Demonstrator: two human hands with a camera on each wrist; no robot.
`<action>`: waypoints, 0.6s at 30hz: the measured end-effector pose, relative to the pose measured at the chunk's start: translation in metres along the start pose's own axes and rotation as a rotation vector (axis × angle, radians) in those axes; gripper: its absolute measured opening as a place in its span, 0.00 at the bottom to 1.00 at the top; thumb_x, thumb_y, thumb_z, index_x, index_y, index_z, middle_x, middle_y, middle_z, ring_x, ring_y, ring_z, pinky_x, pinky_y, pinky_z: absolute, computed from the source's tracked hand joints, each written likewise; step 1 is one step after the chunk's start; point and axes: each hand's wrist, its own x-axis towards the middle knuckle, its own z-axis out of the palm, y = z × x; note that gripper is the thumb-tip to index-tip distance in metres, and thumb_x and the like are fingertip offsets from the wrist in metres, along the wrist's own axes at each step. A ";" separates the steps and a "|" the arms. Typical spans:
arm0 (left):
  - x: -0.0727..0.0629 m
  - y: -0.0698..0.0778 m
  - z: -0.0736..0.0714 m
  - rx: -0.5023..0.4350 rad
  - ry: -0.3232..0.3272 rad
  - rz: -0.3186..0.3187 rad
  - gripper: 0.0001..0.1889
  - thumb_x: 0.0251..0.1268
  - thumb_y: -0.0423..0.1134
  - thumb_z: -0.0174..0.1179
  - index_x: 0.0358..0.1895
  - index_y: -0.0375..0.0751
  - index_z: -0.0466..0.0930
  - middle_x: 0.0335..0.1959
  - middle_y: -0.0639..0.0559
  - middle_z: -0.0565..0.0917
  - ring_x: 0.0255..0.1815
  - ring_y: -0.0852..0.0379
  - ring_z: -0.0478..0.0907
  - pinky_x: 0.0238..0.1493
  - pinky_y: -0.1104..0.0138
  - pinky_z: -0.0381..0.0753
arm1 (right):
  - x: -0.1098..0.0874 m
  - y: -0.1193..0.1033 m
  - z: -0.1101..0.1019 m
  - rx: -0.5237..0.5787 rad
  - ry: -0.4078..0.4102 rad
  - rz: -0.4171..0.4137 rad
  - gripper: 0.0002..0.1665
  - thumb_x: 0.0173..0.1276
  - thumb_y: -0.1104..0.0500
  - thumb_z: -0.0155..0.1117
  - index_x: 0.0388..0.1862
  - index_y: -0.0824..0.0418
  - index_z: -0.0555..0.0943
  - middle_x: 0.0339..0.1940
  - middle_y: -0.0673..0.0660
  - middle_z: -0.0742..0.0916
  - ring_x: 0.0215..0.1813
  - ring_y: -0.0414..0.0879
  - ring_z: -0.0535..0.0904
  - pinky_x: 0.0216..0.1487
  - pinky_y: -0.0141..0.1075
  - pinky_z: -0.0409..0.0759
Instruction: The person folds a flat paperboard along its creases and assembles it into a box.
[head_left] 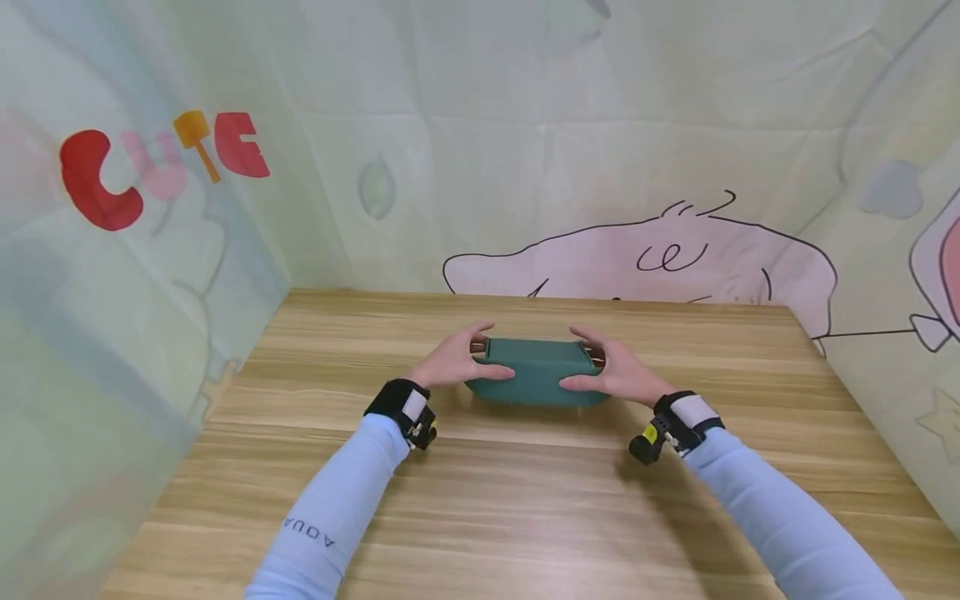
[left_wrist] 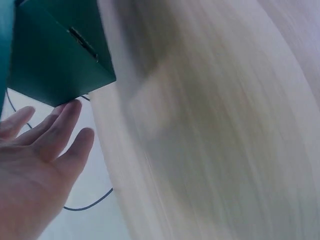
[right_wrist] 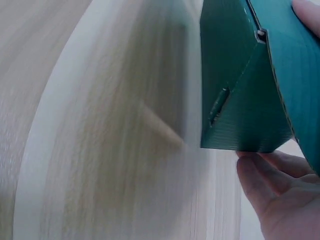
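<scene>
A dark green cardboard box (head_left: 536, 367) is held in front of me between both hands. My left hand (head_left: 452, 358) grips its left end, thumb on the front panel and fingers around the back. At the right end my right hand (head_left: 621, 371) grips it the same way, its thumb also on the front. The front panel (right_wrist: 300, 75) flares past the box body at the sides, with cut cardboard edges showing. A small slot (left_wrist: 83, 44) marks the box's underside in the left wrist view. Fingertips (left_wrist: 72, 107) rest at the box's far lower edge.
A wood-grain table (head_left: 525, 500) spreads beneath the box, which casts a shadow on it. Behind and at the sides hangs a pale printed cloth (head_left: 487, 150) with cartoon drawings. Both wrists wear black straps with small cameras.
</scene>
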 end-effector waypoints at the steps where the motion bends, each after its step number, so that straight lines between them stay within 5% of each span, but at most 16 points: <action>1: 0.000 0.000 -0.001 -0.018 0.000 -0.007 0.48 0.53 0.54 0.69 0.76 0.48 0.54 0.71 0.40 0.66 0.70 0.46 0.67 0.66 0.53 0.70 | -0.001 0.000 -0.001 -0.002 -0.003 0.012 0.55 0.59 0.45 0.71 0.78 0.59 0.53 0.72 0.70 0.66 0.70 0.67 0.65 0.66 0.61 0.65; 6: -0.003 0.000 -0.004 -0.089 0.005 -0.061 0.46 0.55 0.58 0.65 0.75 0.50 0.55 0.69 0.41 0.70 0.71 0.47 0.65 0.67 0.48 0.66 | -0.003 -0.005 -0.009 0.048 -0.028 0.080 0.51 0.63 0.44 0.67 0.78 0.57 0.54 0.72 0.69 0.68 0.72 0.67 0.62 0.65 0.64 0.63; 11: -0.002 -0.001 -0.001 -0.176 0.035 -0.128 0.46 0.56 0.63 0.62 0.75 0.46 0.57 0.75 0.45 0.61 0.75 0.45 0.57 0.70 0.45 0.60 | -0.004 -0.007 -0.015 0.137 -0.024 0.151 0.49 0.65 0.43 0.64 0.78 0.55 0.53 0.75 0.69 0.62 0.75 0.67 0.55 0.67 0.66 0.58; 18: 0.000 0.009 0.003 -0.370 0.065 -0.272 0.48 0.56 0.65 0.62 0.74 0.41 0.58 0.70 0.39 0.66 0.61 0.48 0.73 0.60 0.55 0.76 | -0.002 -0.007 -0.017 0.353 -0.046 0.236 0.47 0.69 0.43 0.59 0.78 0.58 0.51 0.77 0.69 0.54 0.73 0.64 0.56 0.70 0.59 0.58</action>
